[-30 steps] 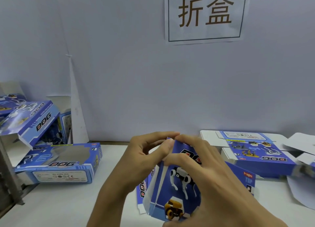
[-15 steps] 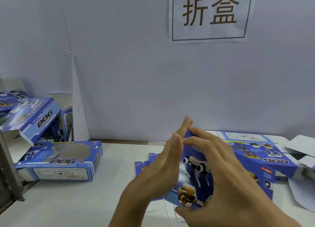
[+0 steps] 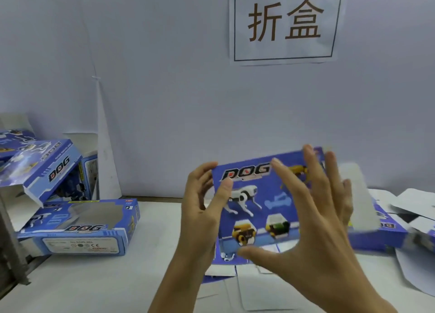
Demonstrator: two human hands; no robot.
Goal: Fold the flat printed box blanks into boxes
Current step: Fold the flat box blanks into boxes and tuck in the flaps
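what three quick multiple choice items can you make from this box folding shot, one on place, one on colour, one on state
1. Where does the windowed box lie?
A. on the table at the left
B. on the wall sign
C. in the right hand

2. What is the main colour of the held box?
A. red
B. blue
C. green

3. How is the held box kept up?
A. it lies flat on the table
B. it leans on the wall
C. between the left hand and right hand, above the table

Answers:
1. A, it rests on the white table below the tilted boxes at the left.
2. B, its printed face is blue with a white dog.
3. C, spread fingers touch its face and edges.
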